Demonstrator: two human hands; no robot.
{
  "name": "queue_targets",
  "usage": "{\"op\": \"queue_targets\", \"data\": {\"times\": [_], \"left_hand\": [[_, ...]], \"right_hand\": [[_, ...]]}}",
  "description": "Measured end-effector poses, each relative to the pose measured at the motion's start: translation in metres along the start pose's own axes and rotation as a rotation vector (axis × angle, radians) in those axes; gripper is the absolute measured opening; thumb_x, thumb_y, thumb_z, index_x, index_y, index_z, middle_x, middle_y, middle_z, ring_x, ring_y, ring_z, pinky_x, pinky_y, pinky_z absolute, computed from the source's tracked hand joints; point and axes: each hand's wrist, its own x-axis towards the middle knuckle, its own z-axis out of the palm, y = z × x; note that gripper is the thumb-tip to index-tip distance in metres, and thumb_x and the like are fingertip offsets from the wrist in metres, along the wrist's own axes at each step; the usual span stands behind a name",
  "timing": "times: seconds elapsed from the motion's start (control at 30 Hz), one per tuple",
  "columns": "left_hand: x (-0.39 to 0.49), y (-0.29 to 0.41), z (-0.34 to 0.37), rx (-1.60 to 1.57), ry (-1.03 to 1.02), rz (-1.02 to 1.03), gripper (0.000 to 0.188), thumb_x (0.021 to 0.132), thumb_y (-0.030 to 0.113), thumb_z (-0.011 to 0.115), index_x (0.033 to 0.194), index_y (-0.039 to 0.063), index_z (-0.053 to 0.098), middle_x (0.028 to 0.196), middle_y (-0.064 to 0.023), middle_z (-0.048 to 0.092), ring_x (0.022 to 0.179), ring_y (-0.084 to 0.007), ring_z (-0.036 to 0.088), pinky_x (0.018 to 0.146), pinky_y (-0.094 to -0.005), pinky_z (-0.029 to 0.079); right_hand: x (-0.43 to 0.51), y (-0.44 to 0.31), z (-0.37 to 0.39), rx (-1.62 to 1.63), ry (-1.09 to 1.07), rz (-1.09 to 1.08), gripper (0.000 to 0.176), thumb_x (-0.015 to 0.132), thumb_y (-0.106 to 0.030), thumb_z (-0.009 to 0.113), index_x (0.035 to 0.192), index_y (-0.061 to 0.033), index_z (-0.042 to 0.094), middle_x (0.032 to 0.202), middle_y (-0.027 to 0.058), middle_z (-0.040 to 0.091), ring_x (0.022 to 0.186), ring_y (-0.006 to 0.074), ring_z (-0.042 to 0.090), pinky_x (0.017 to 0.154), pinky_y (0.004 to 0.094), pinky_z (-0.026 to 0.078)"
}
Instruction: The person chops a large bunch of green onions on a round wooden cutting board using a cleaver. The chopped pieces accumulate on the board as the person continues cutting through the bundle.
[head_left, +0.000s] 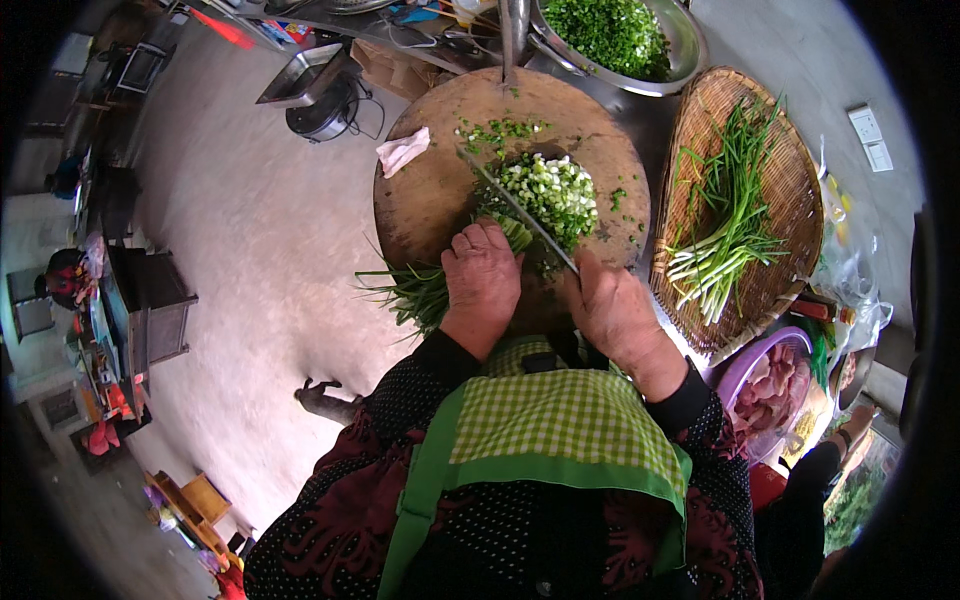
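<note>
My left hand (482, 281) grips a bunch of green onions (415, 295) on a round wooden chopping board (435, 202); their green tops stick out past the board's left edge. In my right hand (615, 311) is the handle of a kitchen knife (517, 208). Its blade slants across the board, between the cut end of the bunch and a heap of chopped green onion (551, 187). My fingers hide most of the handle. Loose bits of chopped onion (502, 133) lie farther back, and a pale crumpled piece (403, 151), perhaps cloth or meat, lies near the left edge.
At right, a woven bamboo basket (787, 195) holds whole green onions (731, 217). Behind it stands a steel bowl (686, 56) of chopped greens. Raw meat (772, 390) fills a purple basin (801, 339). Another person's arm (851, 435) shows at lower right. An animal (330, 401) is on the floor.
</note>
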Motion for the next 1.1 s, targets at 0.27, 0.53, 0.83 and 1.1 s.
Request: {"op": "queue_targets", "data": {"times": [0.27, 0.53, 0.83, 1.1], "left_hand": [[0.000, -0.002, 0.002, 0.004, 0.003, 0.022, 0.062, 0.081, 0.040, 0.071, 0.119, -0.006, 0.053, 0.099, -0.0117, 0.056, 0.091, -0.0273, 0.059, 0.073, -0.0398, 0.049], [0.002, -0.003, 0.001, 0.026, 0.004, 0.016, 0.067, 0.079, 0.042, 0.072, 0.121, -0.005, 0.052, 0.099, -0.0117, 0.056, 0.093, -0.0277, 0.058, 0.072, -0.0418, 0.047], [0.000, -0.007, -0.015, -0.038, -0.082, 0.025, 0.075, 0.078, 0.042, 0.073, 0.130, -0.006, 0.047, 0.103, -0.0133, 0.055, 0.096, -0.0287, 0.057, 0.076, -0.0431, 0.047], [0.000, -0.007, 0.003, -0.072, -0.046, 0.029, 0.062, 0.080, 0.037, 0.071, 0.119, -0.005, 0.050, 0.102, -0.0147, 0.055, 0.095, -0.0301, 0.057, 0.077, -0.0435, 0.048]], "right_hand": [[0.007, 0.011, 0.012, 0.102, -0.115, 0.038, 0.019, 0.093, -0.021, 0.056, 0.086, -0.0035, 0.055, 0.069, 0.0262, 0.063, 0.070, 0.0454, 0.065, 0.066, 0.0533, 0.053], [0.049, 0.005, 0.041, 0.124, -0.064, 0.019, 0.024, 0.094, -0.025, 0.054, 0.088, -0.0020, 0.058, 0.078, 0.0274, 0.065, 0.076, 0.0468, 0.064, 0.070, 0.0541, 0.053], [0.019, 0.005, 0.005, 0.122, -0.006, 0.050, 0.020, 0.094, -0.022, 0.057, 0.088, -0.0029, 0.054, 0.073, 0.0264, 0.064, 0.071, 0.0470, 0.064, 0.066, 0.0548, 0.052], [-0.002, 0.004, 0.012, 0.103, -0.091, 0.050, 0.021, 0.093, -0.023, 0.057, 0.087, -0.0027, 0.054, 0.072, 0.0262, 0.064, 0.069, 0.0458, 0.065, 0.063, 0.0534, 0.054]]}}
